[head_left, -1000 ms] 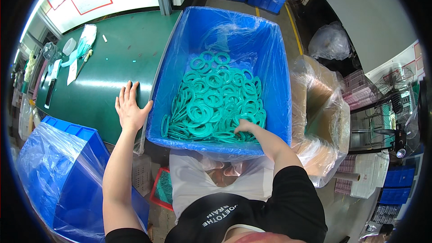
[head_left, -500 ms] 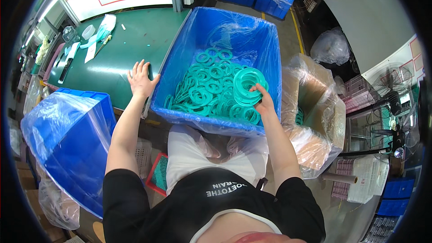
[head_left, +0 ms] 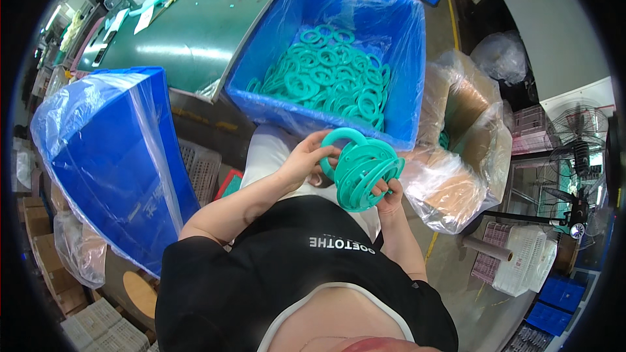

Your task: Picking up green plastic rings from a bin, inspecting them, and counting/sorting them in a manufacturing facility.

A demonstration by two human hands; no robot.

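A bunch of green plastic rings (head_left: 365,176) hangs in front of my body, near the close edge of the blue bin (head_left: 274,112). My right hand (head_left: 387,197) is closed around the bunch, its fingers passing through the ring openings. With thumb and fingers, my left hand (head_left: 312,156) pinches one green ring (head_left: 343,134) at the bunch's left side. This ring stands partly apart from the others; whether it still touches them is hard to tell. Inside the plastic-lined bin lies a heap of loose green rings (head_left: 326,75).
Left of the bin is a green worktable (head_left: 189,32) with a knife-like black tool (head_left: 104,49) and gloves. A second blue bin (head_left: 124,163), draped in plastic, stands at my left. At right is a plastic-lined cardboard box (head_left: 456,150); a fan (head_left: 574,202) stands beyond it.
My right hand has brought the bunch of rings out of the bin toward my body. My left hand has left the table edge and taken hold of a ring. The view has shifted.
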